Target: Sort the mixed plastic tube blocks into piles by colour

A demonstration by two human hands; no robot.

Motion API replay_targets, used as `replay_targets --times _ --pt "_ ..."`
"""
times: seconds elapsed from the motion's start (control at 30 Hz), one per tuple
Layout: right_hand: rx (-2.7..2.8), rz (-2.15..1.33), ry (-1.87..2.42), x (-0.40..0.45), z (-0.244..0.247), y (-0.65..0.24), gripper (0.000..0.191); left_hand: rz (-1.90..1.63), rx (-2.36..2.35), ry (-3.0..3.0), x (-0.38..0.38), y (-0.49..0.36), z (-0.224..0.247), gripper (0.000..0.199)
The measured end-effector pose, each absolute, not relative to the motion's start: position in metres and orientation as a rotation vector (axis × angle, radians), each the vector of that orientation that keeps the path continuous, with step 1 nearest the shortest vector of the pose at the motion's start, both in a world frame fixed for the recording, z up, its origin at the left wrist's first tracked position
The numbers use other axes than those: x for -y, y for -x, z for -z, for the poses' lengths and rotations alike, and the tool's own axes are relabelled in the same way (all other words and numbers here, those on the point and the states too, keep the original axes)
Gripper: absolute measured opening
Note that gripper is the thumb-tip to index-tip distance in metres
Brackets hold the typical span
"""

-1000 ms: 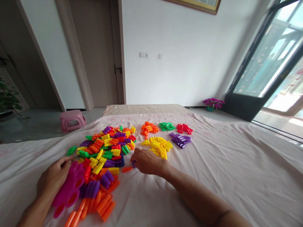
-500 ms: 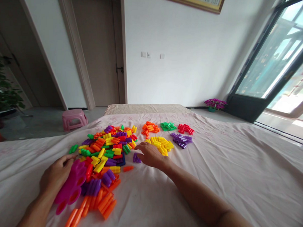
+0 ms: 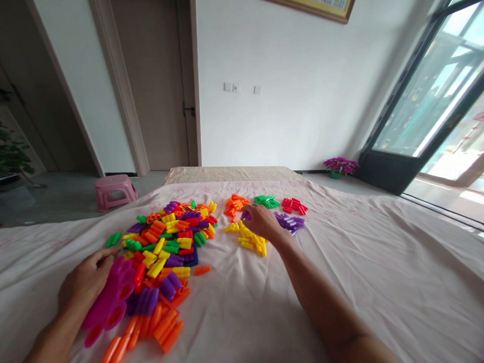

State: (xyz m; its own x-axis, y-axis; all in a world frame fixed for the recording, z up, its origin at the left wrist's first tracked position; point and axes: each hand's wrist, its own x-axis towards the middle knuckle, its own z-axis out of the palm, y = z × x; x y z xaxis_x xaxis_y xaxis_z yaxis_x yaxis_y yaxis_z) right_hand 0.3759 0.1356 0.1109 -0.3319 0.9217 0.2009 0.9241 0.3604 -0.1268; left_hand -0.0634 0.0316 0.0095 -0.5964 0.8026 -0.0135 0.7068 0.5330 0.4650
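Note:
My right hand (image 3: 263,222) is closed on a purple piece (image 3: 246,216), held above the far edge of the yellow pile (image 3: 250,238). Just right of that hand lies the purple pile (image 3: 293,222), partly covered by it. Farther back are small orange (image 3: 235,204), green (image 3: 266,202) and red (image 3: 294,205) piles. At the left, my left hand (image 3: 86,274) rests beside a magenta scalloped piece (image 3: 111,300); its fingers are curled, and whether they grip anything is hidden. A large mixed heap of coloured plastic pieces (image 3: 164,240) spreads to its right.
A pale cloth (image 3: 239,319) covers the table. One orange piece (image 3: 202,270) lies apart, right of the heap. Beyond the table are a pink stool (image 3: 116,191) on the left and a pot of magenta flowers (image 3: 340,166) on the right.
My right hand has moved right and away from me, from beside the heap to above the yellow pile. The purple piece has left the cloth and is in that hand.

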Motion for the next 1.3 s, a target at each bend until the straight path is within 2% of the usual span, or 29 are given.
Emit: replay_targets --times 0.17,0.3,0.47,0.67,0.77,0.87,0.93,1.07,1.3 --pt "2.132 0.099 2.132 -0.159 -0.122 -0.441 0.037 -0.599 -2.565 -1.269 -0.029 0.058 -0.017 0.054" --pt "2.008 0.145 2.217 -0.163 -0.126 -0.469 0.036 -0.612 -2.545 -1.274 -0.03 0.057 -0.017 0.054" --pt "2.291 -0.036 1.716 -0.151 -0.125 -0.426 0.033 -0.627 -2.549 -1.27 -0.029 0.058 -0.015 0.053" --pt "2.68 -0.449 0.976 -0.105 -0.092 -0.333 0.023 -0.662 -2.531 -1.277 -0.029 0.06 -0.013 0.052" --pt "2.749 -0.456 0.818 -0.083 -0.073 -0.31 0.034 -0.648 -2.526 -1.293 -0.03 0.061 -0.012 0.052" --pt "2.813 -0.371 0.753 -0.073 -0.063 -0.301 0.023 -0.629 -2.535 -1.301 -0.03 0.062 -0.013 0.052" --pt "2.832 -0.317 0.765 -0.072 -0.062 -0.3 0.016 -0.639 -2.538 -1.283 -0.03 0.061 -0.013 0.051" --pt "2.727 -0.275 0.936 -0.083 -0.066 -0.307 0.02 -0.646 -2.518 -1.264 -0.029 0.06 -0.014 0.052" --pt "2.15 -0.186 1.365 -0.14 -0.074 -0.347 0.022 -0.644 -2.535 -1.278 -0.031 0.06 -0.014 0.051"
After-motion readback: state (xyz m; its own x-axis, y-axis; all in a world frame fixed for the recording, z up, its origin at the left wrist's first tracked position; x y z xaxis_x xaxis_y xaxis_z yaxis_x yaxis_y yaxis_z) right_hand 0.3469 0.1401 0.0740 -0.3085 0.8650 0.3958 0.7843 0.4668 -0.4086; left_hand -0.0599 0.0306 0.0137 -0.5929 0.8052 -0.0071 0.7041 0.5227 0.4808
